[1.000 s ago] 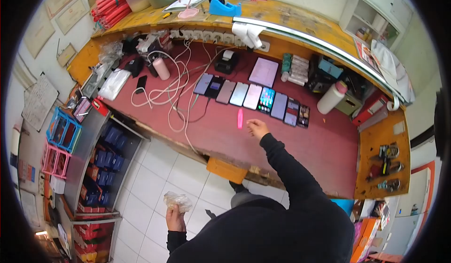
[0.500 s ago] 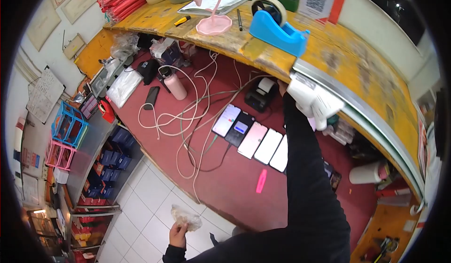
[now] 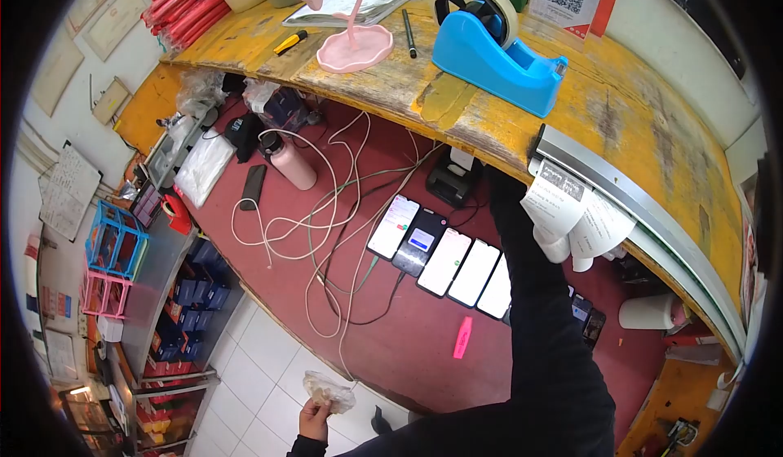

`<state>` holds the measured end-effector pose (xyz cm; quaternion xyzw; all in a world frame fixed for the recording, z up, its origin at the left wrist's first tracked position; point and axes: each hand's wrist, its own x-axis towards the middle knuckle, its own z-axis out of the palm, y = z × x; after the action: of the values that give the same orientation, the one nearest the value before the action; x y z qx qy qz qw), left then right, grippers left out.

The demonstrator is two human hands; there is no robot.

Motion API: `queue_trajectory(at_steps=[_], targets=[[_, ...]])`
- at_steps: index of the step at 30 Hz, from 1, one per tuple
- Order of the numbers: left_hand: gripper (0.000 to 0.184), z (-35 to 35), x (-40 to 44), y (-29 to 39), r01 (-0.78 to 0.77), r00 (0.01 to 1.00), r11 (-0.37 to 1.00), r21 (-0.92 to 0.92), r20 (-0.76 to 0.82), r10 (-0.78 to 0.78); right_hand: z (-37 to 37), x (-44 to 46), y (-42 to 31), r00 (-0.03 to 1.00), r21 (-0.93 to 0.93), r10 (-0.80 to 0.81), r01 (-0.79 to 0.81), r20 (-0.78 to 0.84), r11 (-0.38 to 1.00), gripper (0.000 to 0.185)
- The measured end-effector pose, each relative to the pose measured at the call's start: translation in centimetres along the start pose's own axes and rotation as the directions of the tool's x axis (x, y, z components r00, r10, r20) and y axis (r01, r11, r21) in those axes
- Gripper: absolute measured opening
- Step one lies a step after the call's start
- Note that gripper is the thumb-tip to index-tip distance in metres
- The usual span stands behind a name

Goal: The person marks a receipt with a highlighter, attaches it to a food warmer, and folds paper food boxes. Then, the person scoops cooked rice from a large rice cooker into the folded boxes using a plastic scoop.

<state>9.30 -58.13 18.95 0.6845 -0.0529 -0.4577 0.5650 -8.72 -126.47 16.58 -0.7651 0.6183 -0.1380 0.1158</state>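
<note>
Low in the view, my left hand [image 3: 314, 419] pinches a crumpled clear plastic bag [image 3: 329, 392] above the tiled floor. My right arm in its black sleeve stretches across the red desk [image 3: 408, 334]. The right hand is hidden beneath the edge of the yellow wooden shelf [image 3: 481, 122], just right of a black receipt printer [image 3: 453, 176]. Several phones lie in a row on the desk, among them a lit white one [image 3: 474, 273]; the sleeve covers part of the row. A pink highlighter [image 3: 462, 338] lies in front of them.
On the shelf stand a blue tape dispenser [image 3: 497, 61] and a pink stand [image 3: 355, 47]. Printed papers [image 3: 579, 212] hang at the shelf edge. Loose white cables [image 3: 285, 249], a pink bottle [image 3: 292, 166] and a dark phone [image 3: 253, 187] are on the left of the desk.
My right hand has gone from above the desk near the highlighter to out of sight under the shelf. The view has moved closer to the shelf. My left hand still holds the bag.
</note>
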Motion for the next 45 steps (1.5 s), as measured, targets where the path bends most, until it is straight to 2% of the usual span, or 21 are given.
queue_trajectory(at_steps=[11,14,17,19,20,22,23,24,25,27,28,29,31,35,36,38,39,41,42,43,45], targets=[[0.025,-4.8,3.4,3.6,-0.075,0.996,0.991,0.111,0.046,0.071,-2.6,0.7,-2.6,0.998,-0.097,0.06,-0.063,-0.032,0.993,0.04],[0.025,-5.5,7.4,6.8,-0.181,0.972,0.967,0.18,0.179,0.149,-3.4,0.5,-3.9,0.99,-0.159,0.074,-0.092,-0.116,0.983,0.04],[0.024,-4.6,14.5,9.0,-0.326,0.9,0.918,0.227,0.373,0.227,0.6,-2.4,-8.4,0.925,-0.271,-0.219,0.135,-0.309,0.953,0.041],[0.023,-2.3,19.7,11.0,-0.326,0.828,0.924,0.2,0.533,0.176,7.2,-8.1,-16.0,0.892,-0.092,-0.434,0.425,-0.124,0.9,0.041],[0.024,-1.2,22.0,11.9,-0.338,0.792,0.921,0.193,0.587,0.167,6.5,-12.8,-21.0,0.943,0.148,-0.317,0.3,0.105,0.942,0.043],[0.024,1.3,27.8,14.5,-0.418,0.714,0.891,0.178,0.67,0.201,3.5,-21.0,-29.6,0.942,0.63,-0.316,0.312,-0.109,0.711,0.025],[0.025,2.1,29.7,15.5,-0.463,0.686,0.868,0.18,0.693,0.222,1.0,-24.3,-32.6,0.955,0.777,-0.279,0.248,-0.098,0.579,0.023],[0.025,3.0,30.9,17.4,-0.455,0.712,0.854,0.254,0.679,0.177,0.3,-26.6,-33.6,0.953,0.79,-0.302,0.207,-0.029,0.578,0.021],[0.025,3.7,31.8,19.0,-0.447,0.736,0.832,0.329,0.663,0.133,-3.5,-29.6,-35.2,0.953,0.92,-0.242,-0.081,0.185,0.384,0.023],[0.024,5.1,34.6,18.4,-0.566,0.59,0.82,0.081,0.735,0.334,-1.7,-32.9,-34.1,0.99,0.982,-0.136,-0.015,0.041,0.186,0.024],[0.024,5.4,37.7,16.9,-0.628,0.463,0.773,0.091,0.842,0.276,-1.8,-34.3,-33.3,0.995,0.985,-0.03,-0.09,0.095,0.145,0.025],[0.024,6.6,36.1,18.1,-0.431,0.616,0.868,0.246,0.783,0.085,-0.4,-35.5,-31.7,0.993,0.991,0.059,-0.106,0.102,0.081,0.026],[0.023,8.2,36.4,17.2,-0.585,0.551,0.767,0.263,0.824,0.137,0.4,-37.0,-28.4,0.979,0.991,0.179,-0.109,0.092,0.083,0.028],[0.024,10.2,34.7,17.0,-0.489,0.478,0.861,0.143,0.869,0.127,-3.5,-37.7,-26.5,0.948,0.996,0.307,-0.088,0.082,0.004,0.047],[0.026,10.2,34.6,17.2,-0.524,0.483,0.818,0.238,0.874,0.055,-4.5,-37.7,-26.9,0.941,0.996,0.328,-0.086,0.087,-0.019,0.047],[0.03,10.2,33.9,17.9,-0.679,0.662,0.387,0.623,0.748,-0.042,-4.1,-37.5,-26.8,0.952,0.995,0.291,-0.088,0.096,-0.04,0.046],[0.033,10.1,33.2,18.2,-0.653,0.75,0.114,0.749,0.66,-0.038,-3.7,-37.5,-26.5,0.958,0.994,0.269,-0.093,0.103,-0.05,0.046],[0.041,9.0,30.2,17.5,-0.802,0.597,0.246,0.545,0.702,0.389,-2.4,-37.0,-26.5,0.952,0.996,0.292,-0.085,0.089,-0.024,0.047],[0.045,9.0,28.9,17.7,-0.871,0.484,0.259,0.417,0.645,0.591,-3.6,-36.4,-27.7,0.961,0.986,0.247,-0.096,0.128,-0.135,0.047],[0.048,9.2,26.7,19.4,-0.848,0.436,0.508,0.149,0.741,0.511,-5.0,-36.4,-28.9,0.965,0.961,0.198,-0.118,0.17,-0.25,0.047],[0.054,8.5,20.5,23.1,-0.414,0.239,0.862,-0.292,0.879,0.413,-5.5,-35.7,-30.0,0.976,0.945,0.149,-0.106,0.158,-0.31,0.047]])
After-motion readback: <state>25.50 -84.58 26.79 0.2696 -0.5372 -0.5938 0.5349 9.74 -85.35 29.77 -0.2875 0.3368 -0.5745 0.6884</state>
